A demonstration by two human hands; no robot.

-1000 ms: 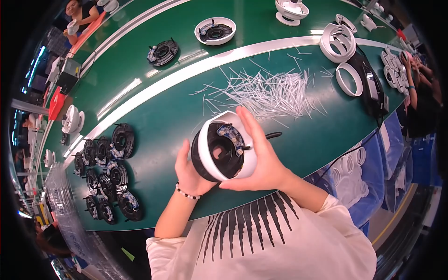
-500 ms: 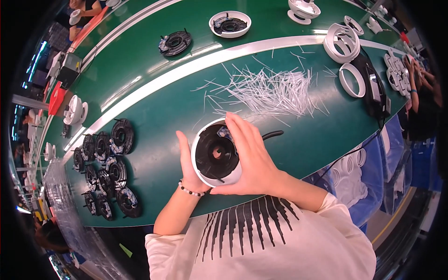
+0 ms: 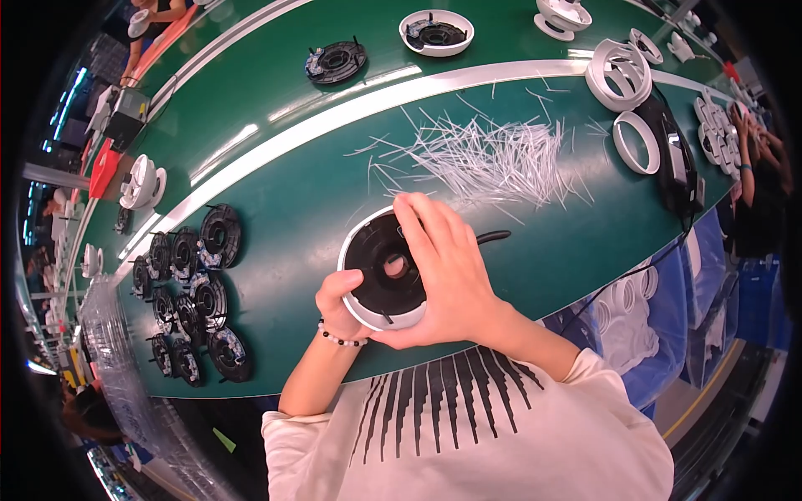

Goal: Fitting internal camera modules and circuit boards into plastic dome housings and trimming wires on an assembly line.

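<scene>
A white round housing (image 3: 344,242) with a black plastic disc (image 3: 374,267) seated inside is held above the near edge of the green table. My left hand (image 3: 338,311) cups its left side from below, its thumb hooked over the rim onto the black disc. My right hand (image 3: 455,280) wraps the right side, fingers over the far rim and thumb along the near side. Through the disc's centre hole a bit of skin shows. A black cable end (image 3: 494,236) sticks out beyond my right fingers. My right hand covers part of the disc.
Thin white strips (image 3: 510,163) lie piled beyond my hands. Several black discs with circuit boards (image 3: 219,238) stand at left. White rings (image 3: 635,144) and a black device (image 3: 672,163) are at right. Across a pale rail, a belt (image 3: 276,79) carries a black disc (image 3: 336,63) and a white bowl (image 3: 436,50).
My left thumb has come over the rim onto the black disc, and the housing has turned slightly. My right fingers shifted with it. The parts on the belt have moved right.
</scene>
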